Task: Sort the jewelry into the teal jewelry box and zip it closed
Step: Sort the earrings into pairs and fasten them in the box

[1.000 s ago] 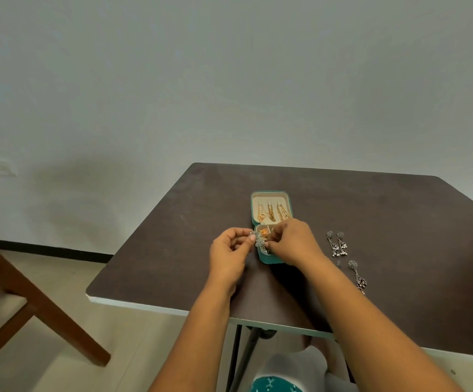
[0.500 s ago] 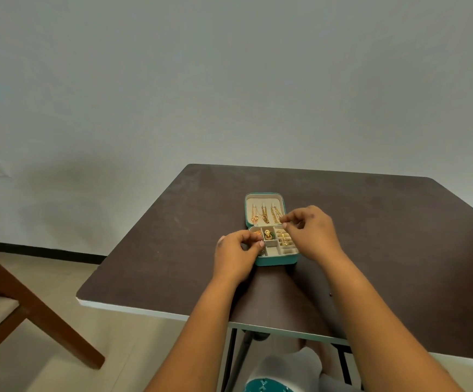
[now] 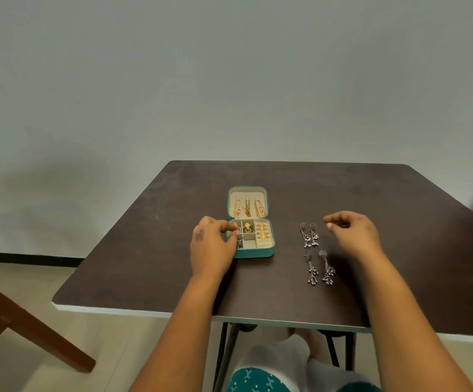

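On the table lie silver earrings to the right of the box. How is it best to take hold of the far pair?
Pinch the far pair of silver earrings at the round studs on their far ends, coming from above with the right hand. They lie flat, side by side, so the chains would trail below.

soft, even indoor light, no glare. faint shadows under the hands (image 3: 212,244) on the table (image 3: 371,199). wide-angle bend at edges; slight softness overall.
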